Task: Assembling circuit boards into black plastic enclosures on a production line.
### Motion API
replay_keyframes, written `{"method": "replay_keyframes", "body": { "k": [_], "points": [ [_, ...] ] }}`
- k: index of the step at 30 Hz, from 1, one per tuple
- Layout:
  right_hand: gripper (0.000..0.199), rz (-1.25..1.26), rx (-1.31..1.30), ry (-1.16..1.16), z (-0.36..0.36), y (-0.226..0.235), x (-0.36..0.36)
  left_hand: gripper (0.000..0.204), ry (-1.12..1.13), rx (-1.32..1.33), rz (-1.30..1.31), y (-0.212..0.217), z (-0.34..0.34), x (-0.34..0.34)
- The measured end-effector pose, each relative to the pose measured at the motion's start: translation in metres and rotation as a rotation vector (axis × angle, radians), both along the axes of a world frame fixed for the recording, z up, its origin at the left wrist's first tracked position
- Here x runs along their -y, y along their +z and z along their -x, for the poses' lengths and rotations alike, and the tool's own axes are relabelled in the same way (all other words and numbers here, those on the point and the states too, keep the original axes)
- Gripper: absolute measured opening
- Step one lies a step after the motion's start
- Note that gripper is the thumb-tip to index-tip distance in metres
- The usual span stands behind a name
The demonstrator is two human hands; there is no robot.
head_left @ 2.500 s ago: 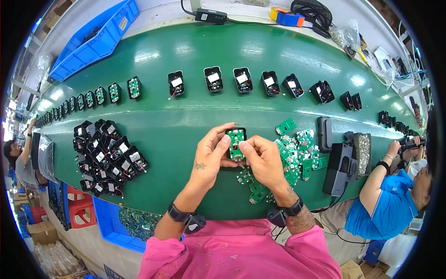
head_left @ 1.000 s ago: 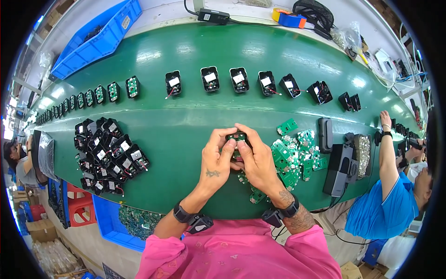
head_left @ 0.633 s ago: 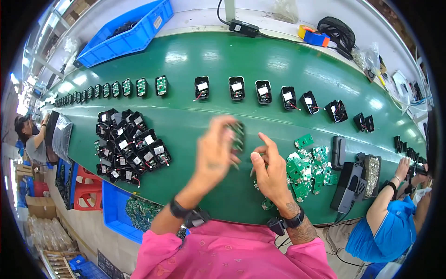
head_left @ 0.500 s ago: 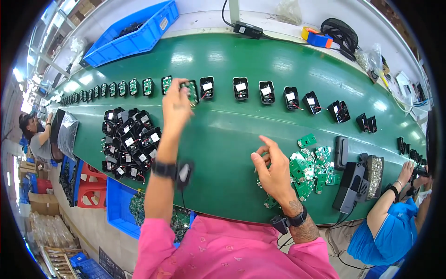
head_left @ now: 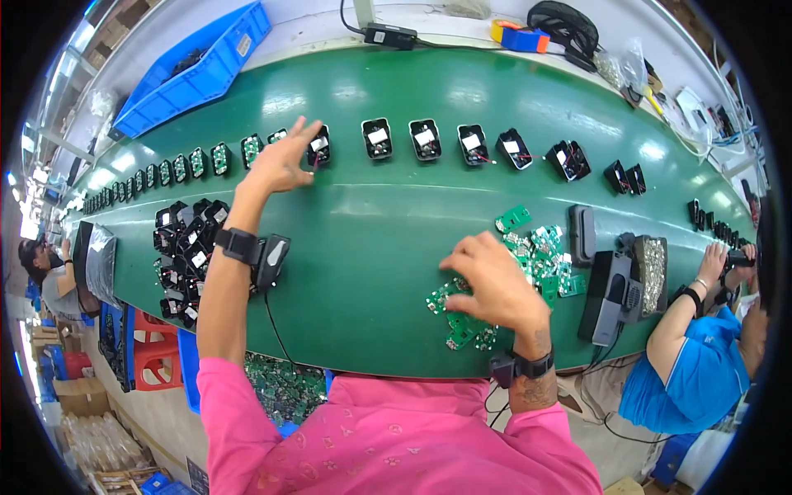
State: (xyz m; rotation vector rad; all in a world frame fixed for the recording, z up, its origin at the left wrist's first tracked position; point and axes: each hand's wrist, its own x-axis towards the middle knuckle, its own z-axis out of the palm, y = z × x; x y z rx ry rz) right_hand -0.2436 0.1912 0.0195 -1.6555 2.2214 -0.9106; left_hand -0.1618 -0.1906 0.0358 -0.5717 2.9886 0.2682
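While holding the left hand wide open, seemingly empty, just beside a white-labelled black rectangular plastic case, curls the right hand loosely, with nothing visibly gripped, over flat green circuit boards, likely heaped beside it for easy reach

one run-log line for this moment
left hand: open, at black case; right hand: open, by green circuit boards; heaped cases: left on green table
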Motion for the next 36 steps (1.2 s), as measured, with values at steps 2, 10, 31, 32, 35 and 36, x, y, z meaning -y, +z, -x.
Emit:
{"method": "replay_keyframes", "body": {
  "k": [2,10,31,32,35,36],
  "points": [
    [0.033,-0.175,-0.022,-0.035,-0.014,-0.003,0.002,0.09,-0.053,-0.093,0.025,-0.013,0.002,0.006],
    [0.032,-0.232,0.022,0.083,-0.019,-0.004,0.006,0.068,0.109,-0.322,0.033,-0.013,-0.003,-0.024],
    [0.018,0.365,0.9,-0.378,-0.003,-0.01,0.008,0.043,0.108,-0.42,-1.881,-0.057,-0.037,-0.183],
    [0.018,0.362,0.899,-0.378,-0.004,-0.007,0.007,0.043,0.109,-0.422,-1.884,-0.059,-0.035,-0.189],
    [0.028,0.476,1.227,-0.232,-0.003,-0.007,0.007,0.037,0.107,-0.454,-1.378,-0.064,-0.035,-0.199],
    [0.028,0.474,1.228,-0.231,-0.006,-0.007,0.008,0.031,0.041,-0.532,-1.185,-0.066,-0.036,-0.201]
  ]
}}
